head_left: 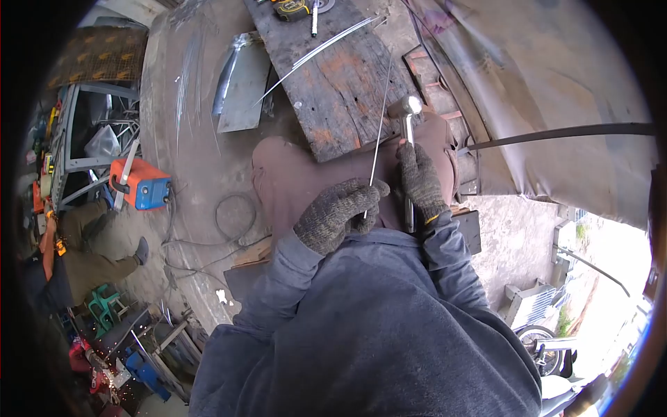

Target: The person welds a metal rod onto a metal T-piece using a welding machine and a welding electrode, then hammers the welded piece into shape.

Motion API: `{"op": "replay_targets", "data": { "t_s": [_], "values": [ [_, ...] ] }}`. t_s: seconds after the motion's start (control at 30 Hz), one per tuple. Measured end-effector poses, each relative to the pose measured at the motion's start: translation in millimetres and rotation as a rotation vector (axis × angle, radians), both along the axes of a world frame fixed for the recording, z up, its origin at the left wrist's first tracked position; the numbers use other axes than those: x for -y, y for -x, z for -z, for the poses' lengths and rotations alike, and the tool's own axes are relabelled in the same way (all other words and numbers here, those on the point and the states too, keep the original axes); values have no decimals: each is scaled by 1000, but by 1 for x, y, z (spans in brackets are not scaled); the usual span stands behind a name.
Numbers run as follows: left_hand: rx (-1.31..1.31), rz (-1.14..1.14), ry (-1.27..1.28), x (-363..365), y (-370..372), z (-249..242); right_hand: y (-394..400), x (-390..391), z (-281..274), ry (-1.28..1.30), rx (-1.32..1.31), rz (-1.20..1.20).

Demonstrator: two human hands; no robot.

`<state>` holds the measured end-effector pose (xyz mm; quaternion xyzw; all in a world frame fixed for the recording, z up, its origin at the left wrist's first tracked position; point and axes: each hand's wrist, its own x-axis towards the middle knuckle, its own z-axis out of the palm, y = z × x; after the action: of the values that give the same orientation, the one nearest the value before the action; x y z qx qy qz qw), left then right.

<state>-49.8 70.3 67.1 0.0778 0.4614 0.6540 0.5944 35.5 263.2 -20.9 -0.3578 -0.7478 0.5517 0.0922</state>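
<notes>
My left hand (340, 215), in a dark knitted glove, is closed around a thin metal rod (381, 125). The rod slants up over the worn wooden bench (347, 90), and its lower end shows below my fingers. In the same kind of glove, my right hand (421, 182) grips a hammer (408, 125) by its metal handle. The hammer's head points away from me, above my right thigh and close to the bench's near edge. Several thin shiny rods (319, 52) lie across the bench.
A tape measure (292, 8) and a marker (315, 22) lie on the bench's far end. Sheet metal (244, 94) leans left of it. An orange and blue machine (143, 186) with a cable (236, 212) stands left. Another person (90, 250) works there; sparks fly at lower left.
</notes>
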Motion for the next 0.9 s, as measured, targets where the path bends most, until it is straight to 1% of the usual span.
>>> {"op": "replay_targets", "data": {
  "t_s": [0.03,0.07,0.1,0.13,0.27,0.33,0.4,0.43,0.47,0.53,0.57,0.63,0.67,0.7,0.77,0.8,0.83,0.9],
  "values": [
    [5,-5,2,1,-5,-9,0,1,0,-25,-35,-1],
    [65,-25,2,1,-8,-19,0,1,-4,-25,-32,-8],
    [124,-46,-1,0,-9,-27,1,1,-10,-17,15,-13],
    [125,-54,-6,-2,-10,-33,2,0,-14,-11,63,-19],
    [110,-76,-63,-12,-10,-63,1,-1,-6,5,62,-18],
    [119,-82,-88,-17,-10,-67,0,0,-2,-43,-36,-36],
    [287,-96,-112,-21,-11,-64,-2,5,-11,-64,-55,-60],
    [287,-97,-112,-24,-10,-66,-2,7,-16,-86,-76,-83],
    [331,-117,-150,-27,-8,-69,-3,6,-9,-86,-75,-83],
    [379,-135,-186,-31,-4,-77,-10,5,24,368,-370,-17],
    [382,-163,-208,-33,-1,-81,-12,1,45,368,-369,-17],
    [384,-196,-229,-36,5,-84,-7,-1,59,139,-316,-57],
    [427,-228,-266,-35,9,-84,-13,-7,63,198,-203,-27],
    [470,-260,-302,-36,12,-85,-11,-6,49,199,-201,-30],
    [448,-310,-277,-39,19,-91,-7,-4,31,315,-11,18],
    [424,-357,-252,-40,22,-93,-7,-6,39,295,3,2],
    [424,-359,-252,-39,26,-91,-7,-7,50,295,3,1],
    [446,-229,-421,-38,31,-88,-6,-9,61,216,-131,0]
  ]
}}
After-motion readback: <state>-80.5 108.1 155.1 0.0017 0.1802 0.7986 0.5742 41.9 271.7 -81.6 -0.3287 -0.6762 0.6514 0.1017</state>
